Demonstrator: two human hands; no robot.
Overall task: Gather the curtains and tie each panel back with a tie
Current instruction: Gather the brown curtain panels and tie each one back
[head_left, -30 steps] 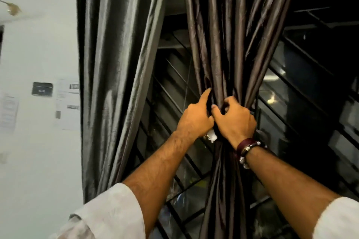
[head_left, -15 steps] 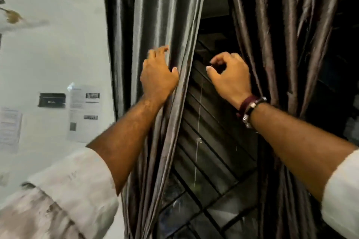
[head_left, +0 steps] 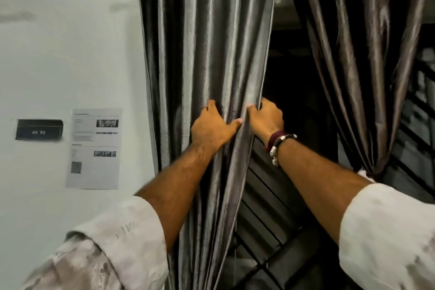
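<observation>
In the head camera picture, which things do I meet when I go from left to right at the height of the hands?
Black sign → paper → left hand → right hand → right curtain.

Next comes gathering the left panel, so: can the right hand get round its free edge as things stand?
Probably yes. The right hand already grips the left panel at its free edge, with only open window beside it; the left hand holds folds alongside.

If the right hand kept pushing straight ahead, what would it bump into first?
Probably the dark window grille behind the left curtain panel whose edge the right hand grips; depth there is unclear.
</observation>
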